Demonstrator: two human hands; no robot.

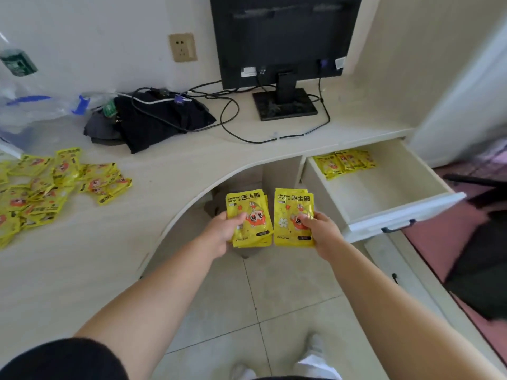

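Left hand (225,229) pinches left stack (251,215) of packets, right hand (323,231) right stack (292,215) (thumbs on top). Squared edges should suit the two-o'clock drawer (384,193).

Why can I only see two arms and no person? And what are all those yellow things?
The camera sits on the person's head and looks down, so you see only their arms, just like your own when you look down. The left hand grips the left stack of yellow hand-warmer packets, and the right hand grips the right stack. A big heap of the same packets lies on the pale desk. The drawer on the right is open, with the drawer packets at its back. A black monitor stands behind.
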